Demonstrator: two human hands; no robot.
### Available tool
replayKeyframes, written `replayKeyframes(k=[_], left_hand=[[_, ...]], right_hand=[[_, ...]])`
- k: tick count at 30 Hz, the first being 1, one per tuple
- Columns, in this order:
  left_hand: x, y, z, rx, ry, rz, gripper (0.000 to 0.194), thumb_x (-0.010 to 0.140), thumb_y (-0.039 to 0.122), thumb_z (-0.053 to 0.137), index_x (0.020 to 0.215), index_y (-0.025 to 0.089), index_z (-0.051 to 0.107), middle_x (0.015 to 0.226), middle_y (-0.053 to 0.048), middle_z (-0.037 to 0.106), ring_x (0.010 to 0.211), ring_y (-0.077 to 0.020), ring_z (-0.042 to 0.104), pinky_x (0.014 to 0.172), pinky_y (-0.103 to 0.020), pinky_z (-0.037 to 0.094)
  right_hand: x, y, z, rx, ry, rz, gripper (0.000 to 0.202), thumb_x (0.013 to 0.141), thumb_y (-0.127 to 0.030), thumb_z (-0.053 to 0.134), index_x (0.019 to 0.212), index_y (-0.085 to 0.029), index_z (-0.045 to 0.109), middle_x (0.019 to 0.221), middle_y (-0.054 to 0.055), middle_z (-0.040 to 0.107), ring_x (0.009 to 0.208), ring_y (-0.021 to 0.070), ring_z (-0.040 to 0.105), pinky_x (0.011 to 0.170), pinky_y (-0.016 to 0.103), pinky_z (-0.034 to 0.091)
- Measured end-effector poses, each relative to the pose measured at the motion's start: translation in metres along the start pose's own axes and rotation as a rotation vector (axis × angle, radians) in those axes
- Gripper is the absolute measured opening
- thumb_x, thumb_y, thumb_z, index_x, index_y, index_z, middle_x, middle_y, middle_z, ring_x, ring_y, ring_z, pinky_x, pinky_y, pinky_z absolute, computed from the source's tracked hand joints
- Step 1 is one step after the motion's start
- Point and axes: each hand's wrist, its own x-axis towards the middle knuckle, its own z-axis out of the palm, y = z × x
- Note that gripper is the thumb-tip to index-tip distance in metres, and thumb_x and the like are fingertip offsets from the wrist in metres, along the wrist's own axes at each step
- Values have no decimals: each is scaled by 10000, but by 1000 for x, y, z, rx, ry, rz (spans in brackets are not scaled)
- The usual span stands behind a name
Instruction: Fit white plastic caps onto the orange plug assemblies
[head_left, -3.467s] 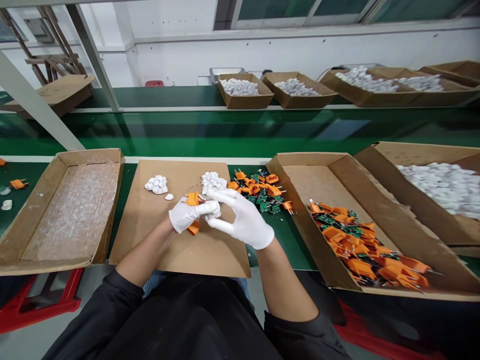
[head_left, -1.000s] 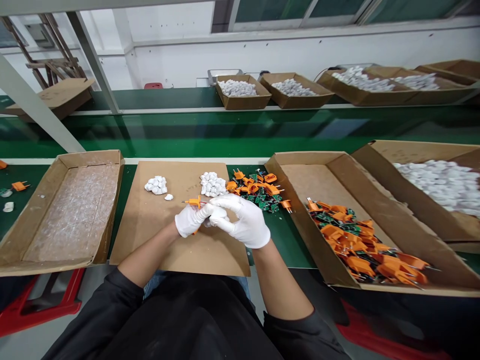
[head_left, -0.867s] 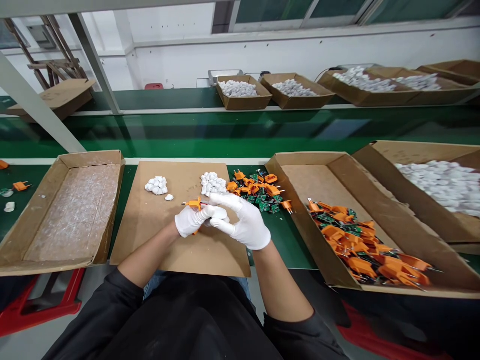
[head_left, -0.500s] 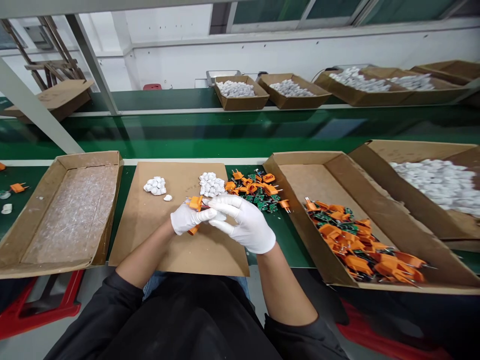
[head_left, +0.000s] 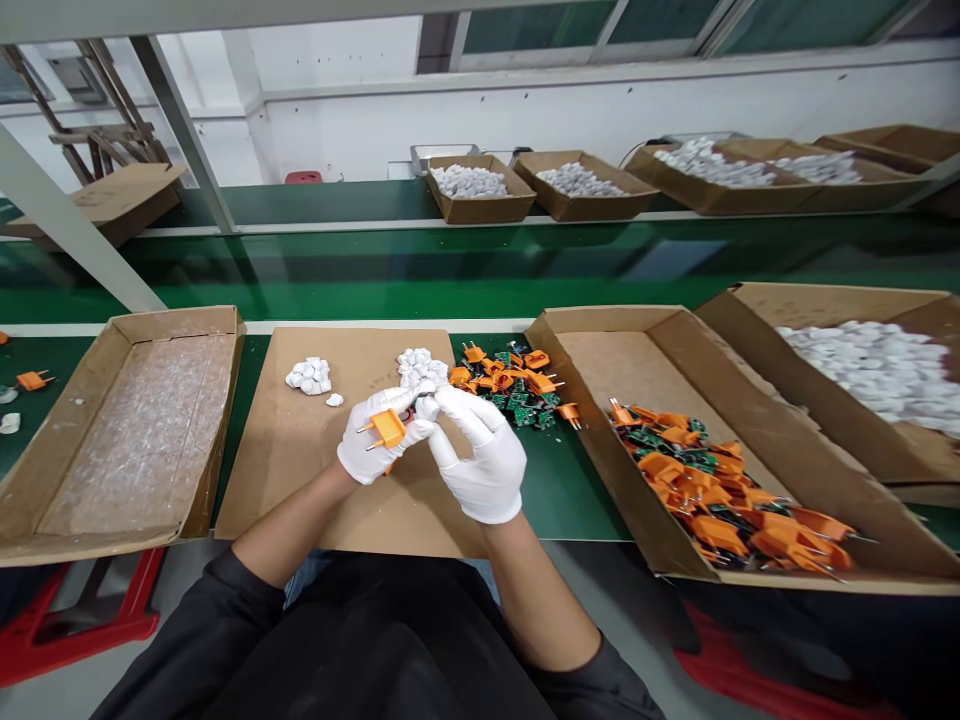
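My gloved left hand point(head_left: 366, 455) is closed on an orange two-pin plug point(head_left: 387, 429), its pins pointing left. The fingers of my gloved right hand point(head_left: 484, 465) are pinched around a small white piece point(head_left: 427, 407) just right of the plug, where the two hands meet. Wires or parts between plug and white piece are mostly covered by fingers. Both hands are above a brown cardboard sheet point(head_left: 300, 500). Beyond them lies a pile of white pieces point(head_left: 421, 366), with another white pile point(head_left: 308, 375) and a single white piece point(head_left: 334, 400) to the left.
Orange plugs with green circuit boards are heaped point(head_left: 517, 380) right of the sheet and inside a cardboard box point(head_left: 607, 350). Another box point(head_left: 750, 310) holds white pieces. A shallow box point(head_left: 142, 440) stands left. Several boxes line the far shelf, behind a green surface point(head_left: 375, 285).
The plug has turned and come into fuller view in my left hand. My right hand has rotated, drawn slightly left and down, and its fingers have closed into a pinch.
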Motion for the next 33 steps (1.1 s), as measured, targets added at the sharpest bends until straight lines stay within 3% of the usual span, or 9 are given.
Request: replayKeyframes(k=[5, 10, 15, 19, 22, 25, 28, 33], left_hand=[[-1, -2, -5, -35, -25, 141, 371, 794, 420, 698, 1068, 170, 714, 1108, -138, 726, 1038, -250, 689, 934, -396, 569], [1, 1, -6, -25, -43, 137, 384, 784, 405, 710, 1089, 172, 706, 1121, -136, 719, 989, -234, 699, 884, -366, 585], [2, 12, -7, -73, -47, -48, 307, 790, 395, 689, 996, 171, 727, 1049, -104, 739, 967, -223, 697, 920, -367, 559], [5, 19, -7, -285, -217, -280, 301, 763, 434, 697, 896, 165, 730, 938, -79, 748, 948, -235, 691, 940, -392, 529], [6, 13, -5, -479, -305, -376, 359, 715, 496, 719, 856, 166, 714, 902, -74, 738, 946, -234, 678, 938, -392, 516], [6, 2, -2, -658, -369, -385, 457, 693, 615, 678, 771, 164, 686, 805, -68, 707, 866, -218, 666, 837, -373, 532], [5, -7, -1, -637, -389, -407, 439, 715, 602, 661, 676, 165, 646, 721, -49, 660, 757, -181, 640, 733, -331, 527], [6, -8, -3, -510, -370, -509, 334, 694, 488, 721, 695, 163, 642, 729, -24, 635, 713, -143, 604, 688, -290, 512]], right_hand=[[10, 4, -13, 145, -149, 99, 281, 844, -205, 639, 1118, -266, 640, 1082, 61, 719, 1001, 239, 693, 878, 418, 597], [10, 1, -16, 141, -197, 113, 321, 850, -192, 626, 1166, -249, 625, 1154, 75, 698, 1063, 233, 671, 924, 410, 576], [17, 3, -24, 37, -241, -3, 334, 848, -207, 618, 1178, -246, 644, 1121, 91, 704, 1046, 254, 671, 911, 424, 569], [28, 12, -29, 61, -345, -37, 439, 826, -326, 666, 1251, -236, 604, 1202, 114, 673, 1137, 287, 632, 965, 468, 542], [33, 16, -27, 176, -453, -112, 325, 867, -297, 627, 1189, -251, 635, 1123, 73, 718, 1059, 238, 676, 925, 403, 570], [35, 17, -21, 180, -447, -137, 185, 880, -288, 621, 1050, -258, 687, 966, 35, 756, 940, 206, 712, 867, 353, 590], [34, 18, -18, 115, -454, -146, 178, 868, -343, 638, 1016, -266, 700, 928, 32, 761, 925, 214, 717, 841, 357, 600], [29, 21, -16, 123, -499, -109, 224, 849, -347, 667, 1053, -260, 698, 917, 51, 748, 926, 217, 700, 809, 367, 601]])
